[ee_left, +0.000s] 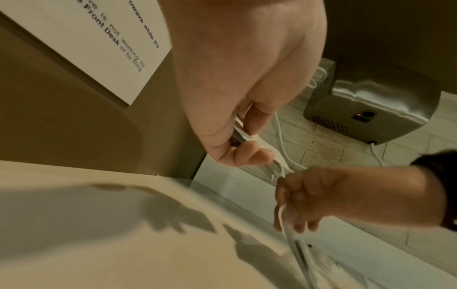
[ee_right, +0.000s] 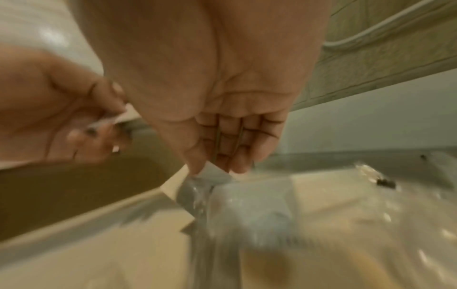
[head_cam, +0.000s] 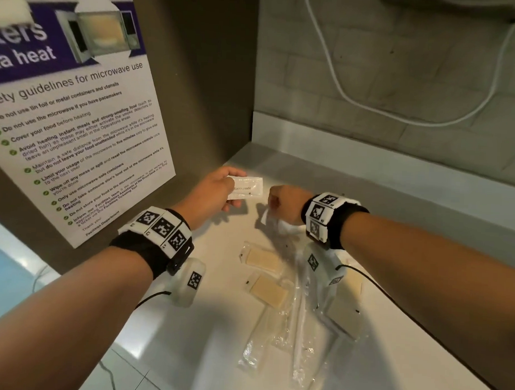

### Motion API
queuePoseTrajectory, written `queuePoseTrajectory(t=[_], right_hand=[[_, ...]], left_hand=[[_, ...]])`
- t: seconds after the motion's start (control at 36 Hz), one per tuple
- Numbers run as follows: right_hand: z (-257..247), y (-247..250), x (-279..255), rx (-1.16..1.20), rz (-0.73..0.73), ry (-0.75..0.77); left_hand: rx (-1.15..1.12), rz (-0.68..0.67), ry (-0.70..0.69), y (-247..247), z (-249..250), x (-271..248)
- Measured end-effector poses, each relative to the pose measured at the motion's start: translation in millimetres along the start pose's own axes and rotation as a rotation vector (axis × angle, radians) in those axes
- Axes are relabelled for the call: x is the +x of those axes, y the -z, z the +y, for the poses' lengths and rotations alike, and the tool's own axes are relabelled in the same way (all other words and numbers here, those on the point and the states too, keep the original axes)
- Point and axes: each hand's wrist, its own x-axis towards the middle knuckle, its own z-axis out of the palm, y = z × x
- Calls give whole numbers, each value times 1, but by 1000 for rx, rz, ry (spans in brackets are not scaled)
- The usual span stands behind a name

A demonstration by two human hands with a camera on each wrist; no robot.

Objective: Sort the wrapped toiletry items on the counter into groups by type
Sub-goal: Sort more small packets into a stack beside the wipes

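Note:
My left hand (head_cam: 221, 190) pinches white toothpaste sachets (head_cam: 246, 188) above the far left corner of the counter; the left wrist view shows the sachets' edges (ee_left: 243, 135) between thumb and fingers. Just to the right, my right hand (head_cam: 282, 203) pinches the top of a clear-wrapped item (head_cam: 274, 221) that hangs down to the counter; the right wrist view shows the fingertips (ee_right: 222, 164) on the wrapper (ee_right: 205, 187). Two wrapped beige bars (head_cam: 261, 260) (head_cam: 269, 291) and long clear-wrapped white sticks (head_cam: 300, 327) lie on the white counter (head_cam: 186, 353).
A brown panel with a microwave safety poster (head_cam: 78, 115) stands at the left. A tiled wall with a looping white cable (head_cam: 356, 102) runs behind the counter. A metal appliance (ee_left: 371, 115) hangs on the wall. Another wrapped beige bar (head_cam: 344, 317) lies under my right forearm.

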Motion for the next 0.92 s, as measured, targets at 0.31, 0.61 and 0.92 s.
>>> queuePoseTrajectory(t=[0.31,0.61,0.92], right_hand=[[14,58,-30,528,217,-36],[38,63,-113,492,316,-70],[66,48,-184,277,442,-152]], left_hand=[[48,-35,3,-8,3,-6],[52,-261,-34,-70,35,-22],[96,-683,-147,-149,58,-57]])
